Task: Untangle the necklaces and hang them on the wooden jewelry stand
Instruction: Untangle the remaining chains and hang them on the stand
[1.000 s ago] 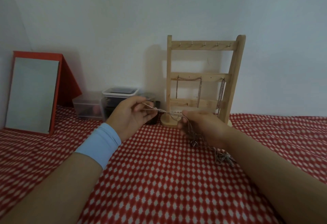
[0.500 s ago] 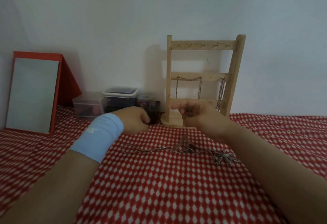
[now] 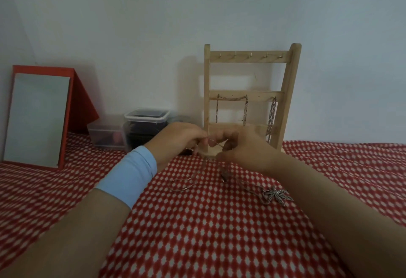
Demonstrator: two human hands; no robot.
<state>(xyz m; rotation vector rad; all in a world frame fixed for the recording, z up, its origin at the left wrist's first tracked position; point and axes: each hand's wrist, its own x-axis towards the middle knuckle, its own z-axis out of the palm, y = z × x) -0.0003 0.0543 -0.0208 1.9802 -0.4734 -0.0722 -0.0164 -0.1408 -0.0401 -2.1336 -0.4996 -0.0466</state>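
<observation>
Red-checked worktop (image 3: pixel 197 233) under both hands. Pinching the silver necklace (image 3: pixel 214 143) with curled fingers of left hand (image 3: pixel 180 140) and right hand (image 3: pixel 246 151), just before the wooden jewelry stand (image 3: pixel 285 93). Holding its raised part left to right, with loose loops down on the cloth and the leaf pendant (image 3: pixel 277 195) at the right end.

In the middle of the frame, the left hand (image 3: pixel 175 139) and the right hand (image 3: pixel 246 152) were close together, and each pinched a thin silver chain (image 3: pixel 214 144). The rest of the chain drooped down onto the red and white cloth (image 3: pixel 197 233). A leaf charm (image 3: pixel 278 195) lay on the cloth at the lower right, beside the right arm. A blue wristband (image 3: pixel 129 174) was on the left wrist. Just behind the hands stood the wooden stand (image 3: pixel 250 96), with hanging chains (image 3: pixel 245 111) on its middle bar. At the left leaned a red mirror (image 3: pixel 39 115), with plastic boxes (image 3: pixel 146 124) next to it.
</observation>
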